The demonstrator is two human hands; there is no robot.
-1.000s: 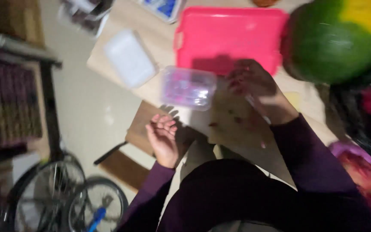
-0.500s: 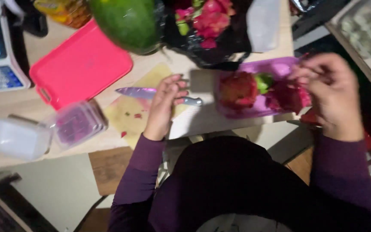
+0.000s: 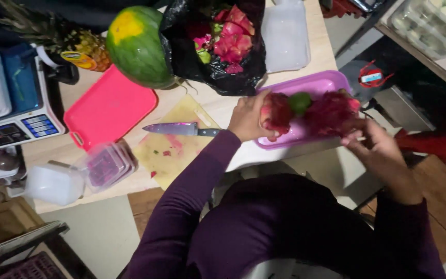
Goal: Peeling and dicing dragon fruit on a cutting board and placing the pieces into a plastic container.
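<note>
My left hand grips a red dragon fruit with a green tip over the purple tray. My right hand reaches to the tray's right end, fingers touching a second dragon fruit lying in it. A knife with a dark handle lies on the stained yellow cutting board, just left of my left hand.
A watermelon, a pineapple and a black bag of dragon fruit peels stand at the back. A pink tray, a scale, lidded plastic containers and a white box sit left. A clear lid lies behind.
My left hand left the knife on the board and moved right onto a dragon fruit in the purple tray. My right hand lowered to the tray's right end.
</note>
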